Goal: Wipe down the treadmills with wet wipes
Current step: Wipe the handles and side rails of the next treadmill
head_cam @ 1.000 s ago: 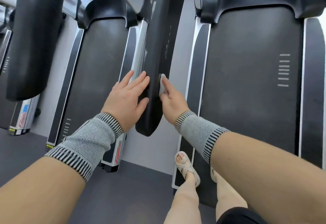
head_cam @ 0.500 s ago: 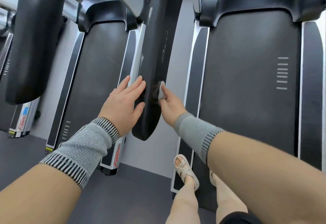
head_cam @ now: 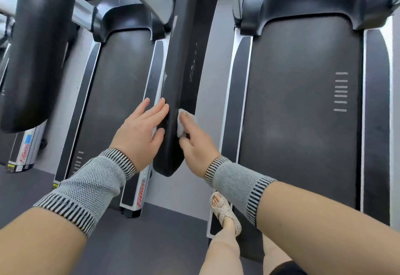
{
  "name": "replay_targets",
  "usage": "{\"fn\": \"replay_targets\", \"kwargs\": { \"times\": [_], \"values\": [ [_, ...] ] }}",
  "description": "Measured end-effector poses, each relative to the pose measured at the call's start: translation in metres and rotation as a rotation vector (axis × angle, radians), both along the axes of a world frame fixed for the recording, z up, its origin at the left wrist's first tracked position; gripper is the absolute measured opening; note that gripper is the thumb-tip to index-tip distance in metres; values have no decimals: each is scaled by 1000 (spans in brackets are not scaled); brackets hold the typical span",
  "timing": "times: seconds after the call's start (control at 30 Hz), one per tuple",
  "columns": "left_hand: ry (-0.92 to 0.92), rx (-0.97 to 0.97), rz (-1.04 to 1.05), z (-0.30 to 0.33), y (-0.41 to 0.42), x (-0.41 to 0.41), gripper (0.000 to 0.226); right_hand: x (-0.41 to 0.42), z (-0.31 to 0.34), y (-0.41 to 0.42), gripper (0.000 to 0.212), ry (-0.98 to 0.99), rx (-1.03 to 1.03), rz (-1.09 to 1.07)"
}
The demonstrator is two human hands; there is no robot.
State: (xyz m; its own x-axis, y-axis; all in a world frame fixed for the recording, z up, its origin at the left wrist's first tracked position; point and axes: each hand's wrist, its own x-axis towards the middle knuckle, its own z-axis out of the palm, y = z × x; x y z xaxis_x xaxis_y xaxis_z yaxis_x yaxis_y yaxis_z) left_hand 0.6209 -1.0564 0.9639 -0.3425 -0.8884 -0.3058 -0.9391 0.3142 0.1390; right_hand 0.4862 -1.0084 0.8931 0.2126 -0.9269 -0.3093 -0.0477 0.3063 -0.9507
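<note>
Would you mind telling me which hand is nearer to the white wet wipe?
Right. The right hand presses the wet wipe against the handrail; the left hand rests on the handrail's opposite side.

- A gym or fitness room is showing here: wide black running belts of treadmills (head_cam: 303, 106) are lying side by side, each running away toward a moulded black motor hood at the far end.
- Silver side rails with black foot strips (head_cam: 237, 93) are flanking the belts, and a red brand word is showing on a near rail end (head_cam: 140, 196) at the left.
- Long padded black handrails (head_cam: 186, 58) on grey metal tubes are hanging over the gaps.
- Dark grey flooring (head_cam: 138, 242) is lying nearest, under the machines.
</note>
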Motion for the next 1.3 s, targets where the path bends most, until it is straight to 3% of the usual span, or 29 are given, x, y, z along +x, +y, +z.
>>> {"fn": "replay_targets", "kwargs": {
  "times": [0.1, 0.27, 0.37, 0.47, 0.63, 0.77, 0.97, 1.13, 1.3],
  "values": [
    [-1, -2, -1, -1, 1, 0, 55, -7, -1, -33, 57, 27, -14, -74],
    [36, -8, -3, -4, 1, 4, 57, 3, 7, 9, 62, 5, -12, 14],
    [46, -30, -46, -8, -1, 9, 56, 0, 2, -16, 59, 47, -21, -46],
    [75, -97, -104, -8, -7, 13, 50, -5, 8, -42, 57, 57, -42, -119],
    [118, -208, -145, 0, -38, 4, 48, 1, 17, -13, 58, 54, -52, -70],
    [69, -151, -189, 0, -62, -11, 52, -5, 11, -52, 57, 61, -19, -183],
    [11, -69, -210, 0, -68, -12, 55, 9, 12, -18, 60, 83, 37, -161],
    [-13, -48, -220, 1, -71, -12, 57, -2, 21, -64, 58, 123, 28, -291],
    [21, -44, -208, 1, -71, -9, 57, 10, 23, -29, 60, 82, 45, -244]
  ]
}}
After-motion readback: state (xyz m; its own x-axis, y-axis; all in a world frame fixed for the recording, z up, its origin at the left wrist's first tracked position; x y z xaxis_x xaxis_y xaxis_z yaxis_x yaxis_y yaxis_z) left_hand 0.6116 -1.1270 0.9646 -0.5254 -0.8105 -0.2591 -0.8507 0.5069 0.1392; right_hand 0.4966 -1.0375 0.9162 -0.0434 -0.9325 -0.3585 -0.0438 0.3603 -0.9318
